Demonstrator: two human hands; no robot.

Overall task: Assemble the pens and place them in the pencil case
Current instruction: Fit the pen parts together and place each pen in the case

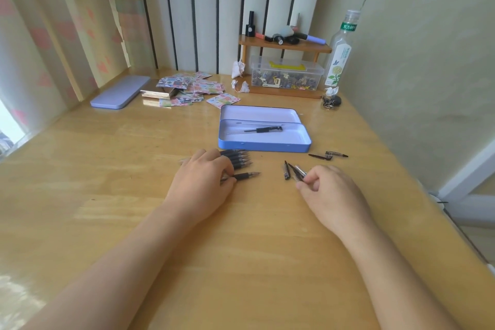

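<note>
The left hand (205, 178) lies palm-down, pinching a black uncapped pen (245, 176); the right hand (325, 190) grips a clear pen cap (300, 171). Beyond both, the open blue tin pencil case (263, 143) holds one black pen (263, 130).

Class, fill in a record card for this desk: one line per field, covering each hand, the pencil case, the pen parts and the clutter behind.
left hand: pinching a pen body off a row of pen bodies
right hand: fingers closed on a pen cap
pencil case: blue tin, open, one assembled pen inside
lid: lies apart at far left
spare caps: loose, right of the case
desk: wooden
clutter: stickers, clear box, bottle
</note>
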